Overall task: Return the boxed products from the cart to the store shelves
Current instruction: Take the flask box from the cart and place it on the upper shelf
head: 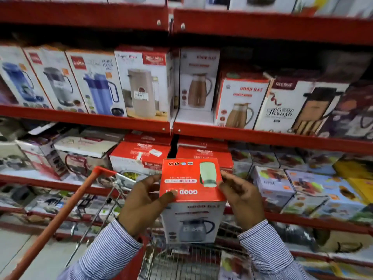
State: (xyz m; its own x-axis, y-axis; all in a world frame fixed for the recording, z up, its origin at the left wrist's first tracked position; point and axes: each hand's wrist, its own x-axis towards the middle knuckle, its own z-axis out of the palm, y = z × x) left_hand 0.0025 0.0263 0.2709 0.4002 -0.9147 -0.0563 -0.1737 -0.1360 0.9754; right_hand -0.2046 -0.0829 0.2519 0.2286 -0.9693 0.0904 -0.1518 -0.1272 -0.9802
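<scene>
I hold a red-topped white Good Day jug box (191,197) upright in both hands above the wire cart (181,261). My left hand (143,201) grips its left side with the thumb on the red top. My right hand (242,199) presses against its right side. The box's front shows a grey jug. On the middle shelf (262,136) stand two similar Good Day boxes (241,104) with brown jugs, and white shelf floor shows in front of the rear one.
Red metal shelves run across the whole view, packed with boxed flasks and jugs. The cart's orange handle (66,215) slants at the lower left. Another colourful box (232,265) lies in the cart. Red Rishabh boxes (141,156) sit just behind the held box.
</scene>
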